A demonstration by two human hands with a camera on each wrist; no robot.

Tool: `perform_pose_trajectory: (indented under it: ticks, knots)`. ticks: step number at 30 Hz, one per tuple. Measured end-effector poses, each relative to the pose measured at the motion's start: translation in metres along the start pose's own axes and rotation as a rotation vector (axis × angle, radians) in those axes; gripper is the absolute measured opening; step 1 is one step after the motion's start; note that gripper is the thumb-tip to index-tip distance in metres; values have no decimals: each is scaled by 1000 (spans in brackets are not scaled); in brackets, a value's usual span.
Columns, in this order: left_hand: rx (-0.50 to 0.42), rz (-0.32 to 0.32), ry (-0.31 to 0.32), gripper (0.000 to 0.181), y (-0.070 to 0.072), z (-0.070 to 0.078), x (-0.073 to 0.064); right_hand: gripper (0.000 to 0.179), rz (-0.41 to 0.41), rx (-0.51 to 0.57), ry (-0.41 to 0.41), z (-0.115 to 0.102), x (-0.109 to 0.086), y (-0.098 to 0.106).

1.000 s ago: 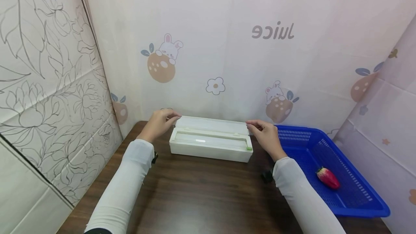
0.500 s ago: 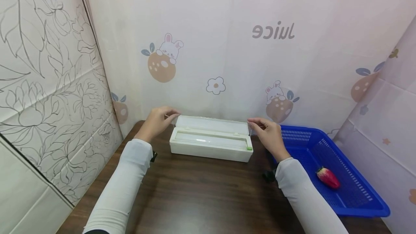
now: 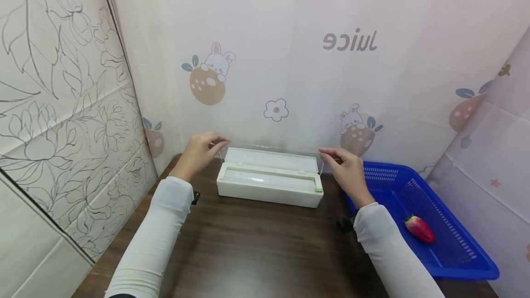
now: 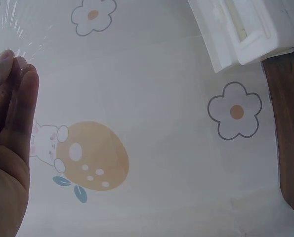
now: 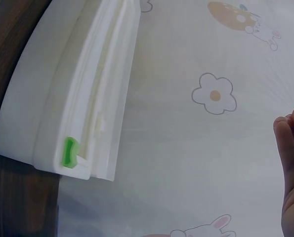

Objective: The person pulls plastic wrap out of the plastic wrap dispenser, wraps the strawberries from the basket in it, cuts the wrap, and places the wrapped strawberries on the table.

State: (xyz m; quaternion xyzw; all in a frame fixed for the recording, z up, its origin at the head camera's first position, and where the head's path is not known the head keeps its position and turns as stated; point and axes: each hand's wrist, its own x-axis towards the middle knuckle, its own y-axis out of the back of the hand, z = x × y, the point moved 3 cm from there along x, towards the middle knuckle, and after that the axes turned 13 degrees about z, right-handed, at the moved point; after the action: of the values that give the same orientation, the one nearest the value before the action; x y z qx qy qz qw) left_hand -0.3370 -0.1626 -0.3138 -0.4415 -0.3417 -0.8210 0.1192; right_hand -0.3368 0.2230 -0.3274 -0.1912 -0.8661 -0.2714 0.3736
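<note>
Wrap (image 3: 271,147): a clear sheet is coming up out of the open box (image 3: 269,183) on the counter (image 3: 256,247).
Left hand (image 3: 198,153): fingers are pinching one corner.
Right hand (image 3: 345,167): fingers are pinching the other corner.
Done: a little is out.
Left: pulling more, cutting.

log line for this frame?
left hand: pinches clear film sheet | right hand: pinches film | white plastic wrap dispenser: lid open

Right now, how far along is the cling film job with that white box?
Done: the white box sits on the table with its lid open. In hand: the left hand and right hand each pinch a corner of clear film, raised just above the box. Left: the film looks uncut, and the strawberry lies unwrapped in the blue basket.
</note>
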Motion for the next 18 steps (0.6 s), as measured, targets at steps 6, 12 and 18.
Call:
perform_pose_trajectory:
  ticks: [6, 12, 18]
  knots:
    - [14, 35, -17, 14, 3, 2, 3, 16, 21, 6, 48, -8, 2, 4]
    - [3, 63, -48, 14, 6, 5, 7, 15, 36, 21, 70, -12, 6, 8]
    - [13, 82, -54, 13, 11, 8, 11, 16, 40, 23, 80, -16, 8, 12]
